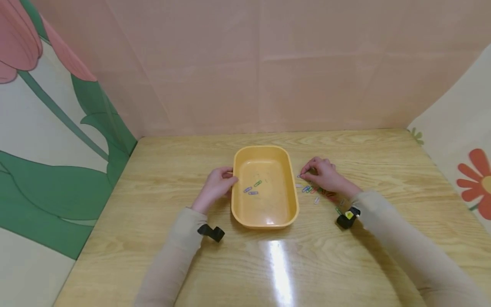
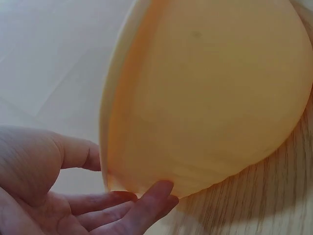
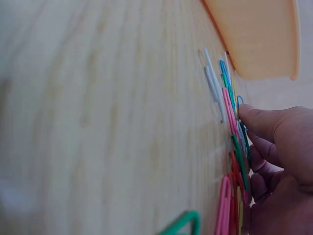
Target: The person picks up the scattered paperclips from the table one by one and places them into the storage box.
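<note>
A yellow plastic tray [image 1: 268, 209] stands on the table with a few coloured paper clips [image 1: 258, 183] lying inside. My left hand [image 1: 218, 185] holds its left side, thumb at the rim and fingers against the outer wall [image 2: 210, 107]. Just right of the tray, my right hand [image 1: 322, 174] pinches a small blue paper clip [image 3: 240, 100] between thumb and forefinger. Under and around that hand lies a loose spread of paper clips [image 1: 307, 189]. Pink, green, red, blue and white paper clips [image 3: 230, 112] show there in the right wrist view.
The wooden table [image 1: 172, 162] meets a pink cloth backdrop [image 1: 261, 76] at its far edge. Flower-printed panels [image 1: 88, 140] flank it on both sides. A green paper clip [image 1: 338, 211] lies near the right wrist's black camera [image 1: 345, 220].
</note>
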A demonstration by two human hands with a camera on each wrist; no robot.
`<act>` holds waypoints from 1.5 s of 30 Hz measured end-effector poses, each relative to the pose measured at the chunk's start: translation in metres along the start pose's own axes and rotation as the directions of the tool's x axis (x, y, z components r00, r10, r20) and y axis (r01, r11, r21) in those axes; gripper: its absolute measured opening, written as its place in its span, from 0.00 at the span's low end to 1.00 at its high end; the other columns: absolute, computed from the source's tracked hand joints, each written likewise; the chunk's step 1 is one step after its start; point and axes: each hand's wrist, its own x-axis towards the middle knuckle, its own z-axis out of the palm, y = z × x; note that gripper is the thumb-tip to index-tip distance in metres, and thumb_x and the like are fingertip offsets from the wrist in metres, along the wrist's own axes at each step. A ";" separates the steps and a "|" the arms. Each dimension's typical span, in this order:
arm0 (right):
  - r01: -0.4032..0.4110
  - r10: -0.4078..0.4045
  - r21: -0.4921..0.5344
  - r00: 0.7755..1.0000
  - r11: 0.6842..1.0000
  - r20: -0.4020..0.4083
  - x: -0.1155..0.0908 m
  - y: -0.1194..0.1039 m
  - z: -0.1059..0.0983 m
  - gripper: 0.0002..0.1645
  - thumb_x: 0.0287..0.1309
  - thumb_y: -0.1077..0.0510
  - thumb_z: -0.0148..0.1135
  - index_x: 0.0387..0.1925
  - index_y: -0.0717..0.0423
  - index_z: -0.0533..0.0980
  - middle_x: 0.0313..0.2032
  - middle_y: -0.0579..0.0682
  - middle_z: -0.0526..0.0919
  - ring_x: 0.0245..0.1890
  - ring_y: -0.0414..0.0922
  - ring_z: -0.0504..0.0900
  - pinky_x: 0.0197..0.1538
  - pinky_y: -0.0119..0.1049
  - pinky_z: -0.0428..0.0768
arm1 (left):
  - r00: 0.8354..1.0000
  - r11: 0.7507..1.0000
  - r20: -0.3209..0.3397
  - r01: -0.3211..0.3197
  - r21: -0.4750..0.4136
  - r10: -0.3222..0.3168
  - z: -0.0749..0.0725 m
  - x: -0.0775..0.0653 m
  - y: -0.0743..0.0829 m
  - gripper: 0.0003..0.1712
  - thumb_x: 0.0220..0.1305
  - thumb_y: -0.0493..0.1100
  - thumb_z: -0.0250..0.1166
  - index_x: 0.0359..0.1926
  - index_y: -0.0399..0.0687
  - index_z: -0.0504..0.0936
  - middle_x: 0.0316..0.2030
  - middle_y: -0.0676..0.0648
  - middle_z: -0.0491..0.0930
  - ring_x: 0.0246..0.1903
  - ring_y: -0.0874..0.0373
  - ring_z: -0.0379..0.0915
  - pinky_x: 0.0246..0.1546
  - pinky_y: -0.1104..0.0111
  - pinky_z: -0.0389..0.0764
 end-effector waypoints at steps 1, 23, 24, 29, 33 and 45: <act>-0.001 0.001 -0.001 1.000 1.000 -0.003 0.000 0.000 0.000 0.02 0.57 0.57 0.67 0.33 0.51 0.81 0.40 0.51 0.76 0.44 0.55 0.64 0.44 0.50 0.54 | 1.000 1.000 -0.012 -0.004 0.015 0.004 0.001 0.001 0.000 0.25 0.65 0.36 0.57 0.62 0.34 0.70 0.49 0.35 0.78 0.41 0.45 0.79 0.32 0.63 0.84; 0.000 0.000 0.002 1.000 1.000 0.010 0.002 -0.002 -0.003 0.03 0.59 0.57 0.66 0.33 0.51 0.81 0.40 0.52 0.77 0.45 0.55 0.64 0.44 0.50 0.53 | 0.989 0.999 -0.141 -0.031 0.036 0.036 0.002 0.023 0.011 0.22 0.67 0.39 0.57 0.60 0.35 0.73 0.47 0.36 0.80 0.43 0.45 0.80 0.31 0.66 0.82; 0.002 -0.002 0.005 1.000 1.000 0.011 0.002 -0.002 -0.003 0.03 0.59 0.57 0.65 0.33 0.52 0.81 0.41 0.52 0.77 0.45 0.55 0.64 0.44 0.50 0.53 | 0.988 0.999 -0.148 -0.034 0.034 0.038 0.002 0.024 0.011 0.22 0.67 0.39 0.56 0.60 0.35 0.73 0.47 0.35 0.80 0.42 0.45 0.80 0.31 0.65 0.82; -0.007 0.007 0.008 1.000 1.000 0.015 0.003 -0.003 -0.004 0.03 0.60 0.57 0.65 0.34 0.52 0.81 0.41 0.52 0.78 0.47 0.55 0.64 0.46 0.52 0.54 | 0.981 0.998 -0.184 -0.053 0.039 0.060 0.001 0.034 0.012 0.21 0.66 0.39 0.56 0.59 0.34 0.75 0.46 0.34 0.80 0.42 0.44 0.79 0.37 0.59 0.82; -0.012 0.012 0.009 1.000 1.000 0.026 0.004 -0.005 -0.006 0.03 0.60 0.57 0.64 0.34 0.52 0.81 0.41 0.52 0.78 0.48 0.54 0.66 0.48 0.54 0.54 | 0.979 0.998 -0.193 -0.053 0.043 0.060 0.000 0.037 0.012 0.23 0.66 0.39 0.59 0.60 0.34 0.73 0.47 0.35 0.79 0.44 0.45 0.79 0.40 0.61 0.82; -0.016 0.016 -0.004 0.999 1.000 0.033 0.007 -0.005 -0.006 0.03 0.59 0.57 0.66 0.32 0.52 0.82 0.37 0.50 0.81 0.42 0.50 0.74 0.49 0.55 0.61 | 0.992 0.999 -0.122 -0.042 0.026 0.045 -0.001 0.032 0.008 0.29 0.64 0.34 0.60 0.66 0.37 0.66 0.52 0.36 0.76 0.47 0.47 0.77 0.41 0.61 0.82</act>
